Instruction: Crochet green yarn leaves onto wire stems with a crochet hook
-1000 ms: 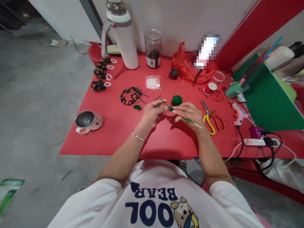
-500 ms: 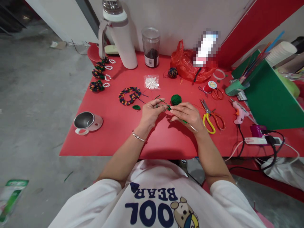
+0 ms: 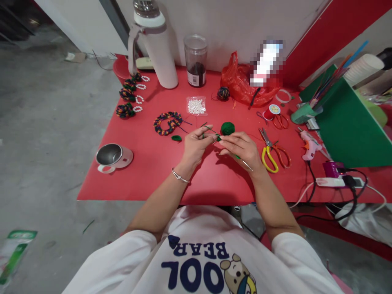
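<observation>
Green yarnwork (image 3: 218, 139) | between left grip (image 3: 195, 145) and right grip (image 3: 241, 148) | touching both

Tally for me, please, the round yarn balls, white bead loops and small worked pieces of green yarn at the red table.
Round yarn balls, a green ball and a dark multicoloured ball: 2
White bead loops: 4
Small worked pieces of green yarn, one lying flat and one held: 2
Total: 8

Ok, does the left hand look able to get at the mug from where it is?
Probably yes: nothing seems to stand between the left hand and the mug, which is on its own side. But its fingers are busy with green yarn, and the mug's handle faces away.
</observation>
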`<control>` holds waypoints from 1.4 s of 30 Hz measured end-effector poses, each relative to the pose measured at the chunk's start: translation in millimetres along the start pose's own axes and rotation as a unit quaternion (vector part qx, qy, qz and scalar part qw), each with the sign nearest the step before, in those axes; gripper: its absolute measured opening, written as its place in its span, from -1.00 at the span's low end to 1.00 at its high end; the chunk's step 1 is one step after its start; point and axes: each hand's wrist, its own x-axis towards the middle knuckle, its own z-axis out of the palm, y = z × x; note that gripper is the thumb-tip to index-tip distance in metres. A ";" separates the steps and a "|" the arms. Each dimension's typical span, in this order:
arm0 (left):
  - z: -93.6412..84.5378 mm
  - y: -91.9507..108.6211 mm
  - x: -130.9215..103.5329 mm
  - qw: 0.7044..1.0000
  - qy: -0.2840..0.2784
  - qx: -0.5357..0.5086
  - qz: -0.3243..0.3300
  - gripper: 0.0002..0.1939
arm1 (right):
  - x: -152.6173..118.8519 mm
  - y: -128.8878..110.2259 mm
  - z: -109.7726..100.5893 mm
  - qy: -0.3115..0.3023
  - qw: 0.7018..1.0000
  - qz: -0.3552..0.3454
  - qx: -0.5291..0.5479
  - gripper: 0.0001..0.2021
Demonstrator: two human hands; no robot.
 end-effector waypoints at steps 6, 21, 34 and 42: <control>0.9 0.5 -0.7 1.000 0.003 0.008 0.012 -0.57 | 0.8 -3.4 3.7 0.003 1.000 0.005 -0.003 -0.73; -7.0 3.6 2.3 0.981 -0.123 -0.120 -0.089 -0.63 | -1.9 -7.6 9.3 0.088 0.996 -0.034 -0.003 -0.65; -2.7 -13.5 4.8 0.996 -0.039 -0.045 0.073 -0.55 | -0.9 -10.2 10.7 0.061 0.998 0.001 0.009 -0.71; -4.5 -11.5 5.6 0.995 -0.015 -0.005 0.102 -0.61 | 0.3 -9.5 10.3 0.062 0.998 -0.011 0.018 -0.70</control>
